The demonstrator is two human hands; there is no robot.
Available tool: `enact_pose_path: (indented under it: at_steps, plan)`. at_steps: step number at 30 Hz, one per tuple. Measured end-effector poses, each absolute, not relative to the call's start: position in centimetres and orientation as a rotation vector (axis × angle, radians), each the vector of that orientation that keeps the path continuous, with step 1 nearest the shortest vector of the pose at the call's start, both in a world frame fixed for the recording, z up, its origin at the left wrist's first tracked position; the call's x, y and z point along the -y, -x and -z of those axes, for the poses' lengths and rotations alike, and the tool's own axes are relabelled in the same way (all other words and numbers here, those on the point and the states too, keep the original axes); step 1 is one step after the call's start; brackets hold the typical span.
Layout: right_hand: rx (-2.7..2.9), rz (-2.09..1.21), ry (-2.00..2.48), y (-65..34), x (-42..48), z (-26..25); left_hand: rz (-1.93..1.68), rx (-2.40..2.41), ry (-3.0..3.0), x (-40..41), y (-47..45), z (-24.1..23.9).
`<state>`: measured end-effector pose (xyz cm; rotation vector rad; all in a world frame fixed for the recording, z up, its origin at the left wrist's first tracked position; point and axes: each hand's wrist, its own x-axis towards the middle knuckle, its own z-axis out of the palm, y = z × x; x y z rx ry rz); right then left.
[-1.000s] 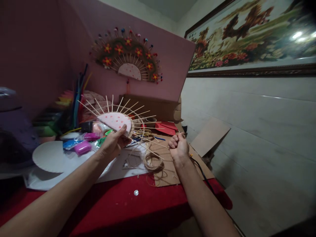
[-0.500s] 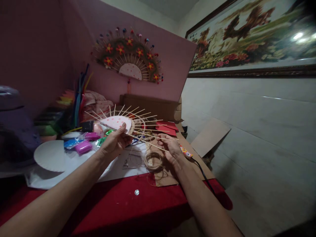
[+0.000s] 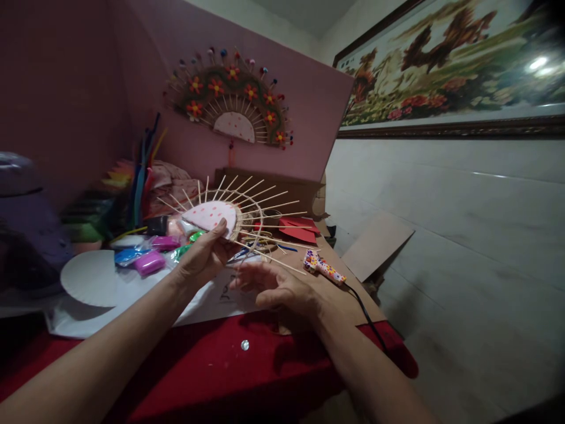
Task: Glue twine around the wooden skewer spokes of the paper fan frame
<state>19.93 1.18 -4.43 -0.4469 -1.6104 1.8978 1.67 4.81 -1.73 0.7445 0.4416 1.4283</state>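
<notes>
My left hand (image 3: 208, 254) grips a half-round craft fan (image 3: 210, 215), its thumb pressed on the white, red-dotted centre. Thin wooden sticks (image 3: 269, 196) radiate from the fan's curved edge, and a ring of twine (image 3: 261, 219) runs across them. My right hand (image 3: 282, 290) is open below the lowest sticks, fingers stretched to the left. Whether its fingertips touch anything cannot be made out. It covers the place where the twine coil lay. To its right a flower-patterned glue gun (image 3: 324, 267) lies on the cardboard (image 3: 353, 303).
A decorated fan (image 3: 270, 97) hangs on the pink board behind. Red paper (image 3: 298, 229) lies beyond the sticks. On the left are a white paper plate (image 3: 88, 280), purple clay packs (image 3: 149, 263) and a purple flask (image 3: 30, 229). A black cord (image 3: 364, 312) crosses the table edge.
My right hand has left the stick ends, moved left and down, and opened out over the coil of twine. The fan has tilted up slightly in my left hand. The glue gun shows more fully.
</notes>
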Motion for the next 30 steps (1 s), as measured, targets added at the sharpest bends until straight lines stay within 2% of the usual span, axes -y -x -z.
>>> enact_pose_path:
  at_steps: [4, 10, 15, 22, 30]
  plan:
    - [1.612, -1.873, 0.552, -20.0, -0.8, 4.2, -1.387, -0.456, -0.763, -4.5, -1.6, 1.5]
    - [1.528, -1.668, 0.696, -20.6, -1.2, 3.8, -1.332, -0.484, -0.777, -4.2, -1.7, 1.3]
    - [1.343, -1.688, 0.698, -20.3, -2.4, 4.4, -1.305, -0.460, -0.791, -4.0, -1.6, 1.2]
    - [1.141, -1.267, 0.741, -20.3, -4.8, 5.6, -1.302, -0.433, -0.752, -4.3, -1.4, 1.3]
    - [1.363, -1.428, 0.870, -20.7, -2.4, 4.6, -1.308, -0.425, -0.776, -4.1, -1.2, 1.0]
